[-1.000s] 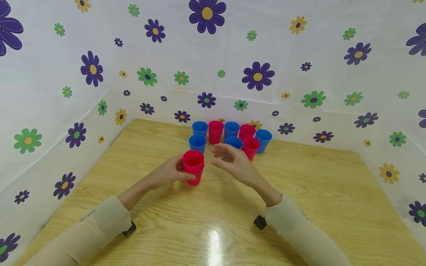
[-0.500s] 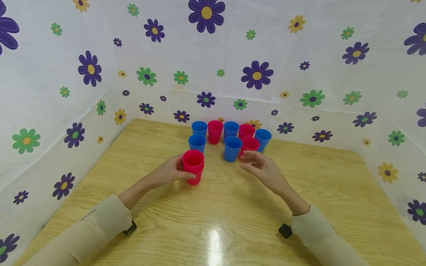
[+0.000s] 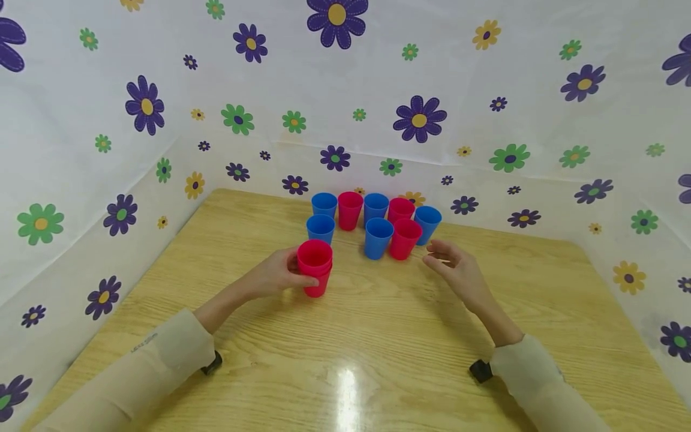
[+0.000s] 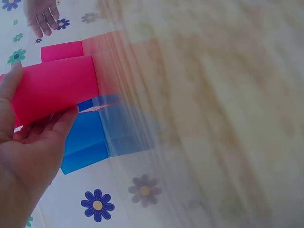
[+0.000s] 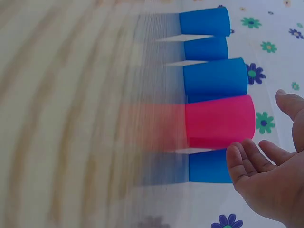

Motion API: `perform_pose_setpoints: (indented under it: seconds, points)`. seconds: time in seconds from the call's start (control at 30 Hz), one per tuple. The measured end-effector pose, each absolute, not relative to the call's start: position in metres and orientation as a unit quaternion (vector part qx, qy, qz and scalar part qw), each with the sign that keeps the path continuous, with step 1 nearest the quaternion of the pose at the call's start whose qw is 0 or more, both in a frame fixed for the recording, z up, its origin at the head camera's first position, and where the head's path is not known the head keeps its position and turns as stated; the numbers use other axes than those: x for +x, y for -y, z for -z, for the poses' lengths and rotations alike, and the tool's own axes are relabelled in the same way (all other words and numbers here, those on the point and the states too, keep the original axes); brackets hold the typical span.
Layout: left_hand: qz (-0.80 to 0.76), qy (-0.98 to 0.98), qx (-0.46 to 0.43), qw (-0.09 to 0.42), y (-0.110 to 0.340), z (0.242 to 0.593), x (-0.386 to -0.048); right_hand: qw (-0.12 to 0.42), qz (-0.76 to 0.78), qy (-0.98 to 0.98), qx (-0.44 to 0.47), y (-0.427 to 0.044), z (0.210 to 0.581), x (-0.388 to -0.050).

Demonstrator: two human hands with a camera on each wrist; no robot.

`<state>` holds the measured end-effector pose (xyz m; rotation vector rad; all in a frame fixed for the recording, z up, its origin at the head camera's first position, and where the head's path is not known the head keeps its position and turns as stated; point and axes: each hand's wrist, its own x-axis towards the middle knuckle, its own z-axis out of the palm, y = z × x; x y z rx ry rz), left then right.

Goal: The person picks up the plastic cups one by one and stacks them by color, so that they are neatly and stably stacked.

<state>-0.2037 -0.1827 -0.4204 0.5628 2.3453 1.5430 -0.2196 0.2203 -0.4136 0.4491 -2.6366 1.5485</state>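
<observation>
My left hand (image 3: 273, 275) grips a stack of two nested red cups (image 3: 315, 270), its thumb across the front and its fingers round the far side. In the left wrist view, the lower red cup (image 4: 57, 85) stands upright at the tabletop. Off to the right, my right hand (image 3: 463, 276) hovers with relaxed fingers and nothing in its grasp. Nearest to it are a front red cup (image 3: 405, 241) and a blue cup (image 3: 428, 225). The right wrist view has that hand (image 5: 273, 173) beside the red cup (image 5: 221, 122), with a gap at the thumb.
Behind the stack stands a blue cup (image 3: 321, 230). Another blue cup (image 3: 378, 240) adjoins the front red one. A back row of upright blue and red cups (image 3: 350, 211) runs near the flowered backdrop (image 3: 367, 72). Wooden tabletop (image 3: 302, 360) stretches in front.
My right hand has moved rightward, away from the front blue cup and past the front red cup, uncovering both. The left hand keeps its hold on the red cups in the same place.
</observation>
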Motion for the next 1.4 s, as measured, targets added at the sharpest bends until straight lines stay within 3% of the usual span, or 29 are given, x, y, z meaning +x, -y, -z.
perform_pose_setpoints:
  seconds: [0.47, 1.4]
  points:
    - [-0.53, -0.814, 0.198, 0.132, 0.182, 0.418, -0.204, 0.019, -0.504, 0.855, 0.119, -0.224, 0.419, -0.24]
    - [-0.532, -0.811, 0.203, 0.137, 0.183, 0.42, -0.204, 0.0, -0.531, 0.842, 0.097, -0.181, 0.423, -0.268]
